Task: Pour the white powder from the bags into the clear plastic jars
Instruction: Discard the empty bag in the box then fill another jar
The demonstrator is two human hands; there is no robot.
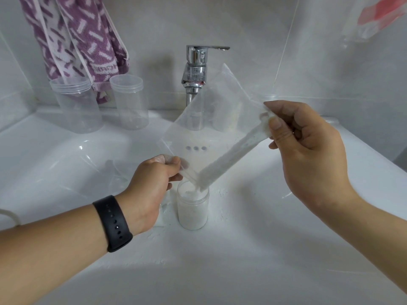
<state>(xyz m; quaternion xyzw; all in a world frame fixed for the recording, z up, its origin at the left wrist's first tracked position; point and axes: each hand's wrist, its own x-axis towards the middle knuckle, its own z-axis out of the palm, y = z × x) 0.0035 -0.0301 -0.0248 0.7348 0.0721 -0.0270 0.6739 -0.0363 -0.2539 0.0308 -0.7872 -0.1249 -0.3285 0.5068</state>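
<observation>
Head view: clear bag (211, 128) held tilted over the sink basin (66, 164), lower corner dipping into the mouth of an open jar (193, 208). White powder (231, 159) banked along the bag's lower edge, sliding toward that corner; jar standing upright in the basin, already mostly filled with white. Left hand (152, 183) pinching the bag's low edge just above the jar mouth, thumb and fingers closed on the plastic, black wristband (112, 223) on the wrist. Right hand (308, 150) clamped on the raised upper corner, thumb over the film. Spilled powder dusting the basin around the jar. Behind, on the sink ledge, two empty clear jars (77, 104) side by side, a purple patterned towel (83, 36) hanging down to touch them. Chrome faucet (196, 69) partly veiled by the bag's upper half. Three overflow holes (196, 148) visible through the film.
</observation>
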